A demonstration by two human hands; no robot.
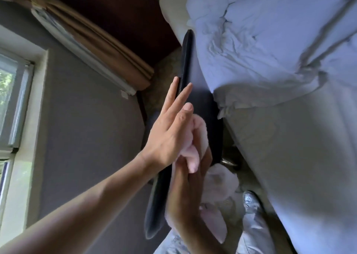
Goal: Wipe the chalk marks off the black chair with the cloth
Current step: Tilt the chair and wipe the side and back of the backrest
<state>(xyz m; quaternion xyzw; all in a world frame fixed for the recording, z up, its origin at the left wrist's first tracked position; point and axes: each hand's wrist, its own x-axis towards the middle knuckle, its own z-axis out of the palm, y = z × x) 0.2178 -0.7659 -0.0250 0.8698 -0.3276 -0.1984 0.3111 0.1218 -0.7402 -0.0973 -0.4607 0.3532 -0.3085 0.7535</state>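
The black chair [204,106] stands in the middle of the tilted view, its back seen edge-on as a thin dark panel [186,60]. My left hand [170,130] lies flat with straight, spread fingers against the edge of that panel and holds nothing. Just behind it, my right hand [185,192] grips a bunched pink cloth [195,137] and presses it to the chair's dark surface. More of the cloth hangs loose below my right hand. No chalk marks are visible from this angle.
A bed with a rumpled pale duvet [270,50] sits close against the chair's right side. A grey wall [87,128], a window [11,99] and a tan curtain [108,46] are on the left. My shoe [252,201] rests on the patterned carpet.
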